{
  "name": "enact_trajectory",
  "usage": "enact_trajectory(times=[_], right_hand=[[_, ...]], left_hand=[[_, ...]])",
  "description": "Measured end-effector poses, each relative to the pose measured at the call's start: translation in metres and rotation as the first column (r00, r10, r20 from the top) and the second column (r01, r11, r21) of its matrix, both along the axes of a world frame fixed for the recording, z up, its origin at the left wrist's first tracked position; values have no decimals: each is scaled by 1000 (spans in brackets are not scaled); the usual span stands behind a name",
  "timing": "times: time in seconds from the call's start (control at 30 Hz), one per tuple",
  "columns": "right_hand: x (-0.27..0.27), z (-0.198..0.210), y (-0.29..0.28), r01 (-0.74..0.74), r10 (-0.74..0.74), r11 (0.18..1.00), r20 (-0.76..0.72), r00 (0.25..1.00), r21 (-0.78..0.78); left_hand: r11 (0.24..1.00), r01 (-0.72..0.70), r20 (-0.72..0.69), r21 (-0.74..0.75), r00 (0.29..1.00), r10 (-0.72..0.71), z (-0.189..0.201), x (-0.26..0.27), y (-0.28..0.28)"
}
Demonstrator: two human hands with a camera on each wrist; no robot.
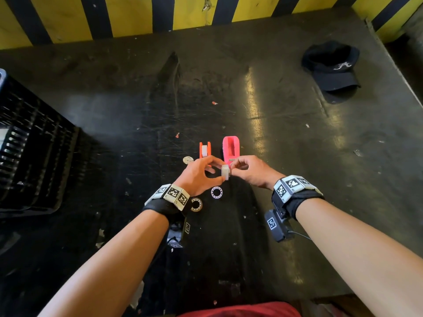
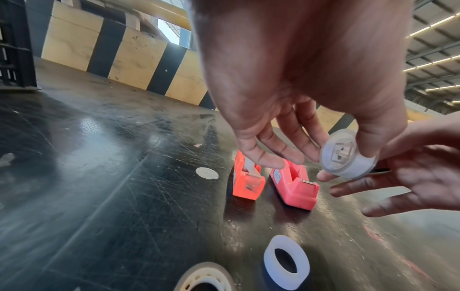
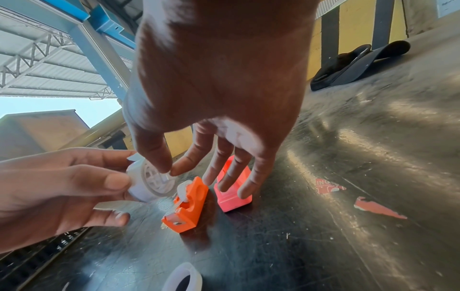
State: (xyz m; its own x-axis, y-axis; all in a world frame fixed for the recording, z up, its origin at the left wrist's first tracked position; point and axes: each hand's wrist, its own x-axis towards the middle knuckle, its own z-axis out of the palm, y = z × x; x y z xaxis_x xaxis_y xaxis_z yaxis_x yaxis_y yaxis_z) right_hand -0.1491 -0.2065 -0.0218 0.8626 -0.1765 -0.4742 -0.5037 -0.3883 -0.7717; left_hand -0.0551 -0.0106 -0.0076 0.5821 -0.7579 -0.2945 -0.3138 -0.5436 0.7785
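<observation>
The left hand [image 1: 199, 175] grips a white tape roll [image 1: 225, 172] by its rim, with the thumb on the near side and the fingers curled over the far side. The roll is held on edge above the dark, scratched surface [image 1: 274, 124], between the two hands. The right hand [image 1: 251, 171] meets it from the other side. In the right wrist view, its thumb and forefinger pinch at the spoked plastic hub in the middle of the roll, while the other three fingers hang loosely spread below.

Just beyond the hands, two tape dispensers stand side by side on the surface. An orange dispenser [image 1: 204, 151] on the left has a roll already in it, and a pink dispenser [image 1: 231, 149] on the right has an open cradle. A small pale disc [image 1: 188, 160] lies just left of the orange one. Nearer the person, a white ring [image 1: 216, 192] and a second ring [image 1: 196, 204] lie flat by the left wrist. A black cap [image 1: 332, 65] sits well apart at the far right, and a black crate [image 1: 29, 152] stands at the left edge.
</observation>
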Motion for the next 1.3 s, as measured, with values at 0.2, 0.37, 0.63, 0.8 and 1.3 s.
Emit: enact_trajectory(times=[0.2,0.37,0.63,0.8,1.3], right_hand=[[3,-8,-8,49,-49,998,19,999,43],[13,-16,-18,61,-61,998,17,998,31],[40,-29,-39,-144,143,952,-22,989,-269],[56,-43,-36,-258,229,882,-120,966,-394],[49,-40,-39,-121,165,951,138,977,-285]], left_hand=[[1000,-30,65,-10,997,30,-1,6,-8],[1000,-30,88,4,996,29,-4,16,-18],[1000,-18,134,26,991,14,-2,54,-38],[998,20,171,53,985,-29,-7,72,-54],[989,9,286,145,957,-51,-18,70,-69]])
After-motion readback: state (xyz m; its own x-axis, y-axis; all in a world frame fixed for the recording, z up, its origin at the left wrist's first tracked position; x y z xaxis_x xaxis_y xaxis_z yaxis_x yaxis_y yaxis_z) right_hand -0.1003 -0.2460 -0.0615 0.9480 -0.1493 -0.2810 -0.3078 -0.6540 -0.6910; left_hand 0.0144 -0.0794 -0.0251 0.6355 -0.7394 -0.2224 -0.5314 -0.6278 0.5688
